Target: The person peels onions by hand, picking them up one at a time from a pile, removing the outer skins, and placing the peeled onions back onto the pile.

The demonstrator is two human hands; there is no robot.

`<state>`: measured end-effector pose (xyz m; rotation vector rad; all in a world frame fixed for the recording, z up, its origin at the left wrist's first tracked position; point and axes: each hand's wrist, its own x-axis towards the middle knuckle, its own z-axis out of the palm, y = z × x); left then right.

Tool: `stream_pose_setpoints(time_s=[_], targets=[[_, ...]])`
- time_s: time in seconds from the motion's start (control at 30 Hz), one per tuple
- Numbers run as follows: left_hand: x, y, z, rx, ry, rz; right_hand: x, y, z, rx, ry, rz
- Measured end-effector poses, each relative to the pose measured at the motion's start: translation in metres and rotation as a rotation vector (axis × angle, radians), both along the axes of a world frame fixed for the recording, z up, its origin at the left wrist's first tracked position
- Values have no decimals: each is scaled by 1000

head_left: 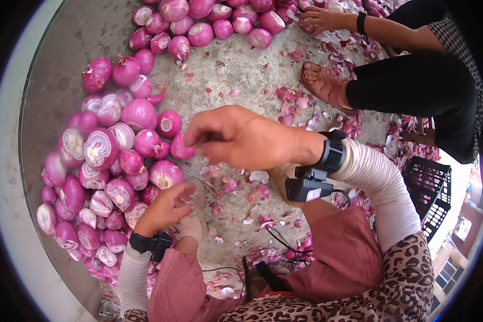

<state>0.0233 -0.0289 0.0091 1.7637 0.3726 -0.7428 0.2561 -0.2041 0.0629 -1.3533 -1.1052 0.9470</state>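
Note:
My right hand (pixel 241 137) hangs over the concrete floor, just right of a heap of peeled red onions (pixel 139 114). Its fingertips are slightly blurred; the fingers curve apart from the thumb, and I see nothing between them. The closest onion (pixel 181 146) lies by those fingertips. Lower left, my left hand (pixel 166 209) is at the heap's right edge, near a pale-topped onion (pixel 166 174). Its fingers are spread and it appears to hold nothing. Many onions have their ends cut off, showing white rings.
More onions (pixel 200 34) form a row at the top. Another person's hand (pixel 322 20) reaches among onions and skins there, with a sandalled foot (pixel 327 86) below. Loose skins (pixel 260 193) litter the concrete floor (pixel 225 75). A black crate (pixel 426 188) stands at right; a pale wall (pixel 11 188) curves along the left.

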Motion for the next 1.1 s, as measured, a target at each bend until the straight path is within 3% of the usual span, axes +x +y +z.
stream_pose_setpoints(time_s=[0.07, 0.13, 0.2, 0.27, 0.3, 0.37, 0.57, 1.1], targets=[[-5, 2, -6, 27, 20, -31, -2, 6, 39, 43, -201, 48], [-10, 5, -17, 52, 54, -68, -12, 10, 65, 57, -99, 80], [-20, 10, -34, -32, 126, 14, -21, 14, 94, -129, -128, 246], [-29, 16, -47, -110, 201, 90, -53, 4, 91, 263, 33, 3], [-27, 18, -47, -146, 232, 131, -49, 4, 103, 266, 44, -15], [-20, 12, -35, -66, 192, 88, -41, 0, 131, 88, 338, 242], [-17, 3, -27, 28, 136, 69, -67, 13, 126, 345, 279, 17], [-14, 4, -21, 0, 175, 115, -73, -15, 109, 308, 197, -110]])
